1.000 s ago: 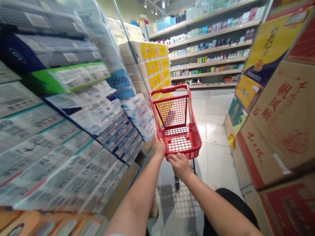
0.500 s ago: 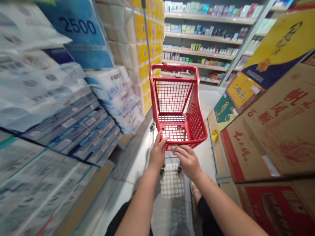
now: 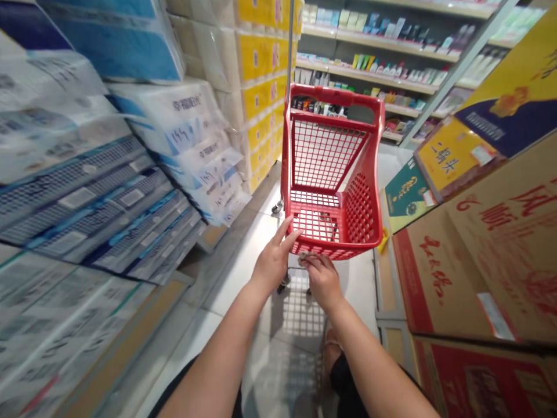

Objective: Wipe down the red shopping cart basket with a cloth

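A small red plastic shopping cart (image 3: pixel 348 174) stands in the aisle in front of me, its mesh basket empty. My left hand (image 3: pixel 273 260) rests against the cart's near rim with the fingers stretched out and apart. My right hand (image 3: pixel 321 277) is curled around the bar just under the near rim of the basket. Both forearms reach forward from the bottom of the view.
Stacked packs of tissue and paper rolls (image 3: pixel 108 174) line the left side, with yellow packs (image 3: pixel 261 75) further on. Large cardboard cartons (image 3: pixel 487 244) are piled on the right. Shelves of small goods (image 3: pixel 391 64) close the aisle's far end. A pale tiled floor (image 3: pixel 243 273) runs between.
The cart has rolled forward along the aisle and the view has advanced with it. My left hand's fingers have loosened from the rim and now lie stretched out.
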{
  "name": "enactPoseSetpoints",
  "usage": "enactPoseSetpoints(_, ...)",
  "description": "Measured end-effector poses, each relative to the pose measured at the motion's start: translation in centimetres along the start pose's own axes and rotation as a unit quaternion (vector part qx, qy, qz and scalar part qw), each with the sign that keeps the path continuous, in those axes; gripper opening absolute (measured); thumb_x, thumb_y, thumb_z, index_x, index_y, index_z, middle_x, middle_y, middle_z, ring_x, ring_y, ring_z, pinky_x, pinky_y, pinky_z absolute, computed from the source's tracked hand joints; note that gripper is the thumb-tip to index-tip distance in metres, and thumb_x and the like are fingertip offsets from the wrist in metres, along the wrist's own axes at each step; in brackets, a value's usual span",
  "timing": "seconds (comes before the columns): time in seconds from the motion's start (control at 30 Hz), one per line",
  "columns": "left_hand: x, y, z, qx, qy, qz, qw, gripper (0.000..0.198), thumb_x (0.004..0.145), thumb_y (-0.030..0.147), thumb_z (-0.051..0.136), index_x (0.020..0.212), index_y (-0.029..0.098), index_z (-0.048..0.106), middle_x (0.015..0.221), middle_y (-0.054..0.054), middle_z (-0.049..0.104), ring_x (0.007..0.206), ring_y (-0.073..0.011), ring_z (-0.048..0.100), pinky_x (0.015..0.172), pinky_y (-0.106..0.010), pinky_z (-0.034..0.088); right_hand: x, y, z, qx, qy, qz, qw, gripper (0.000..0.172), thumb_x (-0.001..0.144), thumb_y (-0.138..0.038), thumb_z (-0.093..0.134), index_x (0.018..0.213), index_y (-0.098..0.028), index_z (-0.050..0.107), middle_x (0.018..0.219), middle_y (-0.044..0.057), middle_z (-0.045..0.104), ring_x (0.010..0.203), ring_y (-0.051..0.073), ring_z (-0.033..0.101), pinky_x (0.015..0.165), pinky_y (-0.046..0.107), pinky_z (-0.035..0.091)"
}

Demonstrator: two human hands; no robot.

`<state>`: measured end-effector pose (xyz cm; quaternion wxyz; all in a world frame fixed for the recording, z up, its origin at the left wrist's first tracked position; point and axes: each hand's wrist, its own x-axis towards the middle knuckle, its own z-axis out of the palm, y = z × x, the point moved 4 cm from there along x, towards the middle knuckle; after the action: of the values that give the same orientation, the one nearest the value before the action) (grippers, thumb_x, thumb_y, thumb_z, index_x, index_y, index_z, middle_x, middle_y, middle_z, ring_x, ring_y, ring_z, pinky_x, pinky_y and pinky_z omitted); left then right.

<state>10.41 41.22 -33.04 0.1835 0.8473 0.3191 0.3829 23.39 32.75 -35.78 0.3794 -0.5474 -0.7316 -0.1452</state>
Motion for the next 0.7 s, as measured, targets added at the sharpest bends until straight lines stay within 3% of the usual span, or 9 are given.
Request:
enactPoseSetpoints(0.13, 0.8, 0.3, -0.4, -0.002, 0.027, -0.005, 1.000, 0.030, 0.094, 0.018, 0.045, 0.123, 0.021, 0.052, 0.150, -0.010, 0.034, 0.135, -0.0183, 0.040, 0.107, -0.033, 0.042, 0.1, 0.0, -0.4, 0.010, -0.004, -0.003, 1.000, 0.029, 0.091, -0.011, 0.050, 0.112, -0.022, 0.066, 0.111, 0.005, 0.070, 0.107, 0.018, 0.058, 0.095, 0.035, 0.049)
enactPoseSetpoints(0.3, 1.3, 0.8, -0.8, 0.012, 0.076, -0.020, 0.997, 0.018, 0.092, 0.023, 0.052, 0.109, 0.019, 0.057, 0.141, -0.010, 0.046, 0.130, -0.0186, 0.046, 0.106, -0.035, 0.043, 0.8, -0.5, 0.0, -0.025, -0.031, -0.001, 0.999, 0.028, 0.091, -0.012, 0.048, 0.103, -0.021, 0.070, 0.104, 0.004, 0.072, 0.092, 0.017, 0.061, 0.083, 0.030, 0.052)
enactPoseSetpoints(0.47, 1.1, 0.9, -1.1, 0.059, 0.089, -0.008, 0.994, 0.015, 0.092, 0.025, 0.054, 0.106, 0.021, 0.058, 0.123, -0.006, 0.060, 0.117, -0.0174, 0.056, 0.100, -0.033, 0.048, 0.5, -0.5, -0.4, -0.049, -0.001, 0.005, 0.999, 0.027, 0.089, -0.012, 0.052, 0.104, -0.023, 0.071, 0.103, 0.003, 0.072, 0.092, 0.017, 0.062, 0.089, 0.031, 0.048)
enactPoseSetpoints(0.7, 1.0, 1.6, -0.4, 0.009, 0.074, -0.006, 0.997, 0.021, 0.093, 0.021, 0.049, 0.113, 0.020, 0.056, 0.120, -0.007, 0.058, 0.120, -0.0187, 0.052, 0.104, -0.036, 0.046, -0.1, 1.0, 0.0, -0.081, -0.019, 0.029, 0.996, 0.027, 0.088, -0.009, 0.052, 0.100, -0.024, 0.072, 0.098, 0.002, 0.073, 0.091, 0.017, 0.060, 0.087, 0.029, 0.047)
